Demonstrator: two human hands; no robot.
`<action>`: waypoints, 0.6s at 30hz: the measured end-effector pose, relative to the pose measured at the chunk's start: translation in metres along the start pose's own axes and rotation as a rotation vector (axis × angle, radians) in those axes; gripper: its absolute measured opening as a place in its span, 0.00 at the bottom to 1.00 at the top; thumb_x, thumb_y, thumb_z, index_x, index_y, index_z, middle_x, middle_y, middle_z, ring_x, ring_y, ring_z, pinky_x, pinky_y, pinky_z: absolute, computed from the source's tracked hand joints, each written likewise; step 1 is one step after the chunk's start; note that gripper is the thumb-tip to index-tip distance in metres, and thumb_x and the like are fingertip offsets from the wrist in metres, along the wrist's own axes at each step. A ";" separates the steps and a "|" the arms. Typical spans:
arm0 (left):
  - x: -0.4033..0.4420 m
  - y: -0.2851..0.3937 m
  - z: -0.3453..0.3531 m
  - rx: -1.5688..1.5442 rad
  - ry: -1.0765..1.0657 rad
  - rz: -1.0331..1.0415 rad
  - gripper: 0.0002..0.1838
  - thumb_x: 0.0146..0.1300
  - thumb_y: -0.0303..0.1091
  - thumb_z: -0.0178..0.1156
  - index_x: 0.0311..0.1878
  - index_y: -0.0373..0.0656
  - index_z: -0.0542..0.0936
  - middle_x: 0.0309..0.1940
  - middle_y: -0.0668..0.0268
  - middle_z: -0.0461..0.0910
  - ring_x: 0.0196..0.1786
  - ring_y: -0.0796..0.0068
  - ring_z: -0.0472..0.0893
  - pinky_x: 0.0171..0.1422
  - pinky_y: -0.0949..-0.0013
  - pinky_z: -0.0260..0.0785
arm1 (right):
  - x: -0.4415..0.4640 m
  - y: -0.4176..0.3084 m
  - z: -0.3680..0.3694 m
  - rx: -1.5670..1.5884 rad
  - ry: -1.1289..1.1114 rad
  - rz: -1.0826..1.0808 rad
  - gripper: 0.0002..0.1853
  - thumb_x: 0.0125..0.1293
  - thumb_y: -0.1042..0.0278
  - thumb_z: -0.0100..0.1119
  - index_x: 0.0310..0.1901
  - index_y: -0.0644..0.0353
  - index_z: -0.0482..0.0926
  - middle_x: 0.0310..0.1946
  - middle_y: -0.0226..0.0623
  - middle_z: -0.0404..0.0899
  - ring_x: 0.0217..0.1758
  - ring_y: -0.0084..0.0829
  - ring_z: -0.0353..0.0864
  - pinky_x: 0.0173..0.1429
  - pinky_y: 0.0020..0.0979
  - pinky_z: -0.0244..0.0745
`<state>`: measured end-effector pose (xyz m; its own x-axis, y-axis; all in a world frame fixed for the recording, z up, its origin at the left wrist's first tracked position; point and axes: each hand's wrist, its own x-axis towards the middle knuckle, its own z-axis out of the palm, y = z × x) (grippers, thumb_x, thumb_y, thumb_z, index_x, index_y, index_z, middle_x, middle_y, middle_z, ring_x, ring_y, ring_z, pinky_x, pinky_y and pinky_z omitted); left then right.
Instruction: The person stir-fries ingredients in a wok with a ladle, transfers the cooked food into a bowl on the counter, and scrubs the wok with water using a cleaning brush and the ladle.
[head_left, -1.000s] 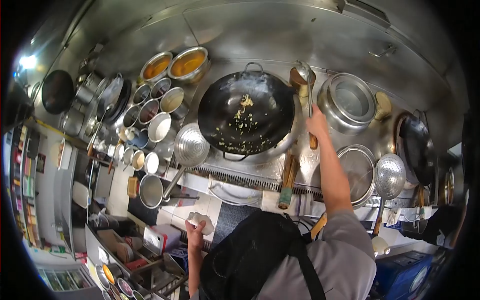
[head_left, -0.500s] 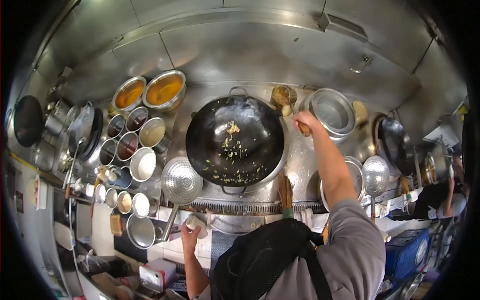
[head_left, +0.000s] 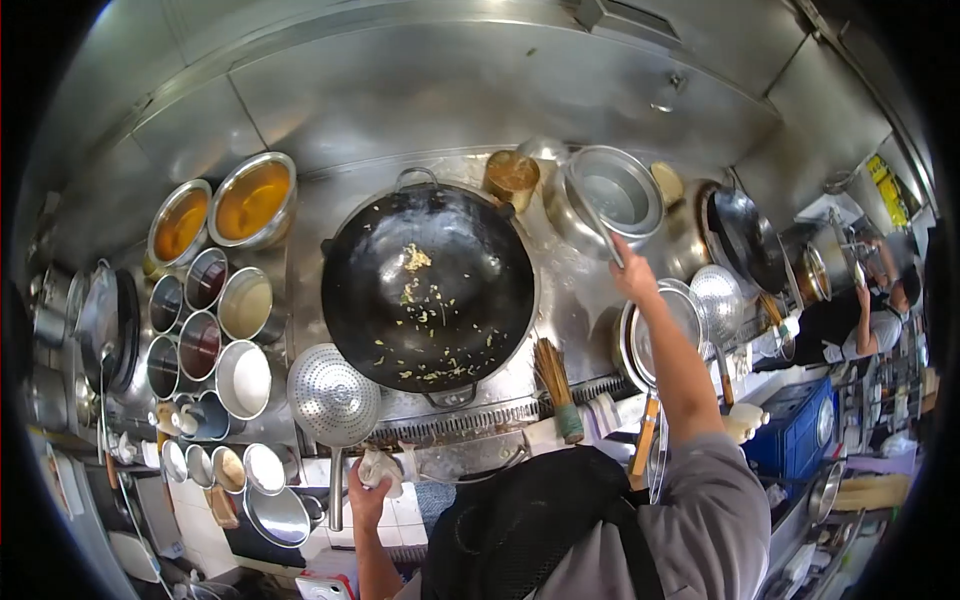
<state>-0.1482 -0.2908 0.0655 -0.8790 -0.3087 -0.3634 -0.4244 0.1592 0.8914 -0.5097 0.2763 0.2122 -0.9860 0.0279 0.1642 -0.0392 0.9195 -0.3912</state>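
"From the head view, what are you holding in your right hand (head_left: 633,277)?"

"I am closing it round the ladle (head_left: 596,222). The shaft is slanting up and to the left from my fist, crossing over the pot (head_left: 628,205). I cannot tell where its bowl is ending."

"And your left hand (head_left: 368,497)?"

"That one is gripping a crumpled white cloth (head_left: 382,472), low at the front edge, just beside the handle of the big strainer (head_left: 335,395)."

"Where is the wok (head_left: 465,245)?"

"It is sitting between my two sides, left of the pot, with one loop handle facing the wall and the other facing me. Neither hand is touching it. Small pale and green bits (head_left: 417,258) are lying inside, one clump above the middle and the rest scattering toward the near side."

"What is standing around it?"

"A brown tin (head_left: 512,176) is standing between wok and pot, near the wall. A brush (head_left: 554,375) is leaning at the near right. On the left, cups (head_left: 245,305) are clustering below two bowls of orange liquid (head_left: 252,202)."

"Anyone else?"

"Another person (head_left: 878,325) is standing at the far right, well apart from my hands."
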 end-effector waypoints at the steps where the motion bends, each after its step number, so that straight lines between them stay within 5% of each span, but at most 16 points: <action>1: -0.003 0.006 -0.005 0.154 -0.017 -0.090 0.53 0.46 0.35 0.78 0.73 0.35 0.58 0.62 0.46 0.70 0.63 0.54 0.73 0.62 0.55 0.71 | -0.009 0.011 -0.011 -0.002 -0.003 0.023 0.36 0.61 0.69 0.59 0.73 0.47 0.62 0.51 0.59 0.80 0.55 0.58 0.79 0.61 0.51 0.73; 4: 0.000 0.011 -0.023 0.572 -0.054 0.114 0.59 0.42 0.40 0.80 0.74 0.35 0.54 0.65 0.39 0.64 0.67 0.44 0.68 0.68 0.51 0.66 | -0.032 0.048 -0.034 -0.029 0.049 0.148 0.36 0.61 0.70 0.58 0.72 0.51 0.61 0.51 0.60 0.79 0.55 0.62 0.78 0.61 0.53 0.72; 5: 0.000 0.033 -0.026 0.707 -0.045 0.042 0.62 0.40 0.43 0.81 0.75 0.35 0.53 0.64 0.34 0.64 0.66 0.37 0.66 0.71 0.48 0.61 | -0.034 0.059 -0.036 -0.032 0.051 0.196 0.35 0.62 0.69 0.57 0.72 0.54 0.61 0.50 0.61 0.80 0.55 0.62 0.78 0.61 0.53 0.72; 8: 0.012 0.060 -0.026 0.870 0.138 0.424 0.53 0.46 0.36 0.77 0.73 0.35 0.56 0.59 0.42 0.68 0.61 0.40 0.70 0.69 0.49 0.63 | -0.025 0.098 -0.020 -0.002 0.106 0.183 0.32 0.64 0.67 0.55 0.71 0.60 0.61 0.47 0.65 0.80 0.54 0.63 0.78 0.61 0.54 0.72; 11: 0.005 0.166 0.006 0.658 0.167 0.337 0.47 0.48 0.30 0.74 0.72 0.35 0.60 0.58 0.47 0.69 0.61 0.44 0.71 0.68 0.52 0.65 | 0.006 0.121 0.011 -0.045 0.151 0.285 0.25 0.64 0.67 0.58 0.60 0.71 0.71 0.42 0.62 0.83 0.47 0.57 0.84 0.51 0.48 0.79; 13: 0.018 0.192 0.029 0.619 0.138 0.413 0.44 0.49 0.28 0.74 0.70 0.35 0.63 0.58 0.49 0.70 0.61 0.47 0.72 0.66 0.56 0.67 | 0.018 0.145 0.043 0.384 -0.033 0.441 0.10 0.67 0.67 0.57 0.42 0.66 0.74 0.24 0.44 0.80 0.25 0.37 0.83 0.30 0.38 0.78; 14: 0.025 0.205 0.045 0.577 0.119 0.433 0.43 0.50 0.29 0.74 0.69 0.36 0.65 0.58 0.51 0.70 0.61 0.49 0.72 0.65 0.57 0.68 | 0.011 0.136 0.034 0.394 -0.035 0.442 0.10 0.67 0.67 0.57 0.42 0.66 0.74 0.24 0.44 0.80 0.25 0.37 0.83 0.30 0.38 0.78; 16: 0.038 0.237 0.079 0.477 0.058 0.470 0.40 0.53 0.30 0.73 0.69 0.39 0.66 0.59 0.53 0.70 0.62 0.53 0.73 0.65 0.58 0.69 | -0.005 0.089 -0.015 1.621 -0.176 0.695 0.11 0.70 0.67 0.55 0.30 0.56 0.68 0.15 0.23 0.66 0.15 0.16 0.66 0.18 0.24 0.64; 18: 0.056 0.262 0.107 0.335 -0.020 0.468 0.37 0.56 0.31 0.72 0.69 0.42 0.68 0.60 0.56 0.70 0.62 0.59 0.73 0.64 0.58 0.70 | -0.028 0.090 -0.032 1.834 -0.272 0.729 0.10 0.72 0.68 0.52 0.31 0.53 0.69 0.16 0.17 0.62 0.15 0.12 0.62 0.19 0.21 0.59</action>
<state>-0.3322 -0.1660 0.2494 -0.9923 -0.1169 0.0409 -0.0324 0.5639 0.8252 -0.4801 0.3707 0.2013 -0.8774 -0.0689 -0.4749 0.3943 -0.6677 -0.6315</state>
